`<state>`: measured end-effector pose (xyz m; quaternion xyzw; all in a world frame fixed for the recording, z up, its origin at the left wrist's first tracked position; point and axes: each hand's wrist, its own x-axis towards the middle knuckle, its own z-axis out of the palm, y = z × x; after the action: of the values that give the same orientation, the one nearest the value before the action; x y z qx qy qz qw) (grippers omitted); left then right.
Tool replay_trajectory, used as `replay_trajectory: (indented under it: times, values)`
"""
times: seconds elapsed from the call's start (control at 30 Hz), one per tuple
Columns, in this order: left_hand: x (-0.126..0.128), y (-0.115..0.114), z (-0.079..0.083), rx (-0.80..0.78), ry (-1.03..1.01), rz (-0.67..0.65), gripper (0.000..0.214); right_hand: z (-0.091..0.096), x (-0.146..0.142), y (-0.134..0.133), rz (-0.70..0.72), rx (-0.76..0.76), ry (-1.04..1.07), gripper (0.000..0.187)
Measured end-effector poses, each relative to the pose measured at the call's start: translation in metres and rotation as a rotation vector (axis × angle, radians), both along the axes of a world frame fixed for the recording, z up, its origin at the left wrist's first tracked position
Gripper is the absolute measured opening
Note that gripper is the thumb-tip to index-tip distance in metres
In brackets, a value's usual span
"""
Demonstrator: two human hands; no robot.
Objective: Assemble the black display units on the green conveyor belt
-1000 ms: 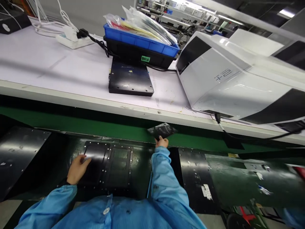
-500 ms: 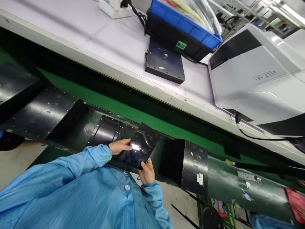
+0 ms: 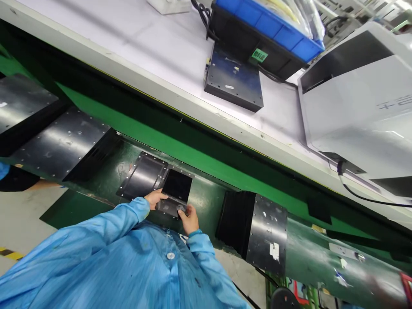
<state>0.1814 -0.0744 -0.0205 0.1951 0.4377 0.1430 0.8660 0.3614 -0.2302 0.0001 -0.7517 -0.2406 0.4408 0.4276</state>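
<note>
Both my hands are on a thin black panel (image 3: pixel 177 185), which sits low over a dark metal plate with a row of small holes along its rim (image 3: pixel 192 175). My left hand (image 3: pixel 155 199) pinches the panel at its left edge, thumb on top. At the near right corner, my right hand (image 3: pixel 189 219) grips it between thumb and curled fingers. Whether the panel rests on the plate or hovers just above it I cannot tell. Beside it on the left lies a similar black plate with a raised middle (image 3: pixel 146 171).
A green work surface (image 3: pixel 209 195) runs under the plates. Black metal housings stand left (image 3: pixel 62 143) and right (image 3: pixel 268 231). Beyond is a white bench (image 3: pixel 154 56) with a flat black box (image 3: pixel 234 81), a blue bin (image 3: pixel 273 25) and a white machine (image 3: pixel 354 103). Another person's arm (image 3: pixel 41 184) shows at far left.
The black panel has gone from raised and tilted to lower and flatter over the holed plate. Both hands moved with it, the right one slightly left. The view has shifted slightly.
</note>
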Motion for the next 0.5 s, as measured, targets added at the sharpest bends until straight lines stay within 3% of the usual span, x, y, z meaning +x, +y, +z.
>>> replay_trajectory:
  times: [0.1, 0.23, 0.5]
  values:
    - [0.0, 0.004, -0.006, -0.014, 0.018, -0.01, 0.062, 0.006, 0.006, 0.002, 0.313, 0.057, -0.353, 0.078]
    - [0.001, 0.008, -0.009, -0.03, 0.012, -0.04, 0.062, 0.011, 0.006, 0.014, 0.678, 0.056, -0.473, 0.098]
    - [0.004, 0.011, -0.014, -0.032, 0.198, -0.107, 0.042, -0.001, 0.001, 0.042, 0.982, -0.086, -0.705, 0.097]
